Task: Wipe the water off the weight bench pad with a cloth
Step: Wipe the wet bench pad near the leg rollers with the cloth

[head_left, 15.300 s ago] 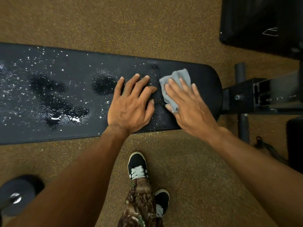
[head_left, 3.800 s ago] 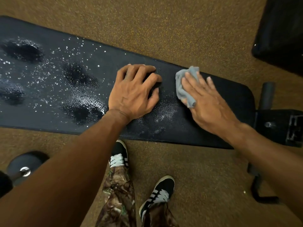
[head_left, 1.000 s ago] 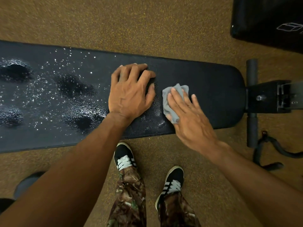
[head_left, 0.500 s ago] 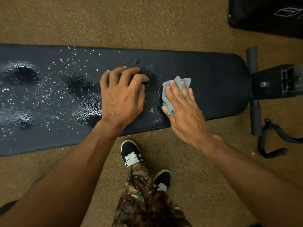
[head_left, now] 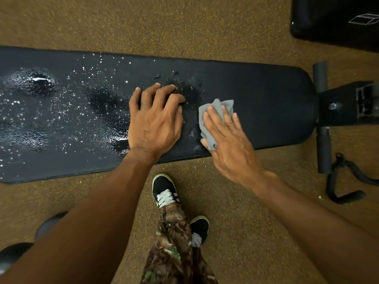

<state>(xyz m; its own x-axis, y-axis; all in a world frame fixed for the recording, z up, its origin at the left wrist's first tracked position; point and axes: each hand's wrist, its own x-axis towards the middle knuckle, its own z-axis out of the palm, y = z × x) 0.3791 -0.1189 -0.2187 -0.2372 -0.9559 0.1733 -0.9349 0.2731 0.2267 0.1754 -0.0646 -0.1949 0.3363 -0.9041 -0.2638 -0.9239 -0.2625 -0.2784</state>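
Observation:
The black weight bench pad (head_left: 266,103) runs across the view from left to right. Water droplets and puddles (head_left: 51,111) cover its left half; the right end looks dull and dry. My right hand (head_left: 227,140) presses a crumpled grey cloth (head_left: 217,117) flat against the pad, near its front edge, fingers spread over the cloth. My left hand (head_left: 155,121) rests on the pad just left of the cloth, holding nothing, its fingers curled slightly and its palm down at the edge of the wet area. A few drops (head_left: 192,130) lie between the two hands.
The bench's black frame and roller bar (head_left: 322,119) stick out at the right end. A black curved handle (head_left: 344,189) lies on the brown speckled floor. A black padded block (head_left: 336,21) sits top right, a dumbbell (head_left: 16,255) bottom left. My shoes (head_left: 166,193) stand below the pad.
My right hand with the cloth has stayed pressed on the same patch of the pad, with only a small shift. My left hand stays planted. My feet have shifted.

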